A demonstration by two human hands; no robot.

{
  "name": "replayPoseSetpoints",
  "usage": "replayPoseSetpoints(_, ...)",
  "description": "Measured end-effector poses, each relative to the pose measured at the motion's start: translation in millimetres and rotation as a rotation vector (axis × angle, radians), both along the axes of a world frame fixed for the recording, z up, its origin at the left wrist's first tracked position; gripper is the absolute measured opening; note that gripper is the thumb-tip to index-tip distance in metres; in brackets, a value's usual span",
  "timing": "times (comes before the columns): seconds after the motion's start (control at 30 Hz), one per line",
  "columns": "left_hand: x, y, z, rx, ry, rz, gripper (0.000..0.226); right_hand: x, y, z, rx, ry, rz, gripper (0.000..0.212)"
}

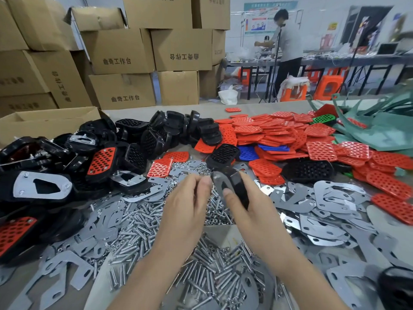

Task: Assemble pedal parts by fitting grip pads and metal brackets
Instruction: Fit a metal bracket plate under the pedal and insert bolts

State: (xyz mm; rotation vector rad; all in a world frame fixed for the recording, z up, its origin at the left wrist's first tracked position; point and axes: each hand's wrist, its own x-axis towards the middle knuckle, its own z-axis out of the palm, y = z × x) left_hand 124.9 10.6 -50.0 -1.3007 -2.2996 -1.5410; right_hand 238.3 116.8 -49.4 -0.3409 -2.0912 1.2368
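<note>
Pedal [237,186] in right hand [253,205], boxes [120,52] marked 曲奇工作台

right hand [251,203] grips black pedal [237,185] | left hand [187,198] beside it | bolts [138,230] below

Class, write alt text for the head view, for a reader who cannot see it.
A person's right hand grips a black pedal part above a table; the left hand hovers beside it, fingertips together. Piles of screws, metal brackets, red grip pads and black pedal shells surround them.
</note>
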Motion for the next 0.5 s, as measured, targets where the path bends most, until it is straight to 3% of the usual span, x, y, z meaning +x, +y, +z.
replayPoseSetpoints(0.1,-8,0,-7,-0.415,0.237,0.045,0.037,-1,10,0,-0.252,0.064,-0.159,0.013)
replayPoseSetpoints(0.2,-11,1,-15,-0.717,0.381,0.083,0.045,-1,21,3,-0.766,0.146,-0.196,0.014)
replayPoseSetpoints(0.33,-11,10,-14,-0.801,0.43,0.096,0.039,-2,29,7,-1.118,0.217,-0.195,0.026)
replayPoseSetpoints(0.5,-15,7,-8,-0.858,0.403,0.027,0.04,-1,27,11,-1.183,0.178,-0.148,0.03)
